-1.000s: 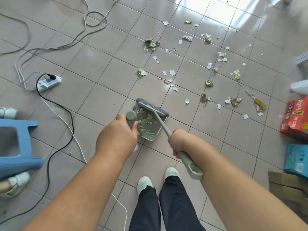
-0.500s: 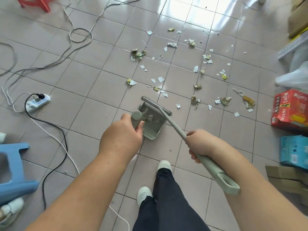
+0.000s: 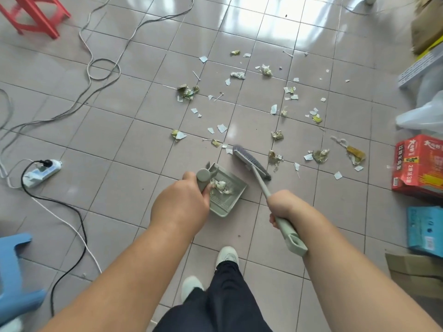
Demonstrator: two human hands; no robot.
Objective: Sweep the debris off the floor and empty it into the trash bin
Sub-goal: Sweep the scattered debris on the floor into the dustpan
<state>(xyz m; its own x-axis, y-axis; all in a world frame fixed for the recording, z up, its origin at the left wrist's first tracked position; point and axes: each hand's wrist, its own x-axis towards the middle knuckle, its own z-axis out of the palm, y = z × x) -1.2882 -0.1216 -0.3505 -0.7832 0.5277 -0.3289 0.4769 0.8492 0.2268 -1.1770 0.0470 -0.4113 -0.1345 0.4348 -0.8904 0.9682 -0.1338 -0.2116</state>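
Note:
My left hand (image 3: pixel 180 204) grips the handle of a grey-green dustpan (image 3: pixel 227 197) that rests on the tiled floor and holds a few crumpled scraps. My right hand (image 3: pixel 282 204) is closed around the long handle of a matching broom (image 3: pixel 251 162). The broom's dark bristle head lies on the floor just right of the pan's mouth, apart from it. Torn paper and wrapper debris (image 3: pixel 275 135) is scattered over the tiles beyond the pan, from middle to right. No trash bin is in view.
A power strip (image 3: pixel 43 172) with black and white cables lies at left, and loose cords loop across the upper left. A blue stool (image 3: pixel 14 271) stands at lower left, a red stool (image 3: pixel 33 13) at top left. Red box (image 3: pixel 419 164), blue box (image 3: pixel 424 228), cardboard and a plastic bag line the right edge.
The broom head has lifted out of the dustpan and swung right onto the floor beside it. The view has tilted up and one foot has stepped forward.

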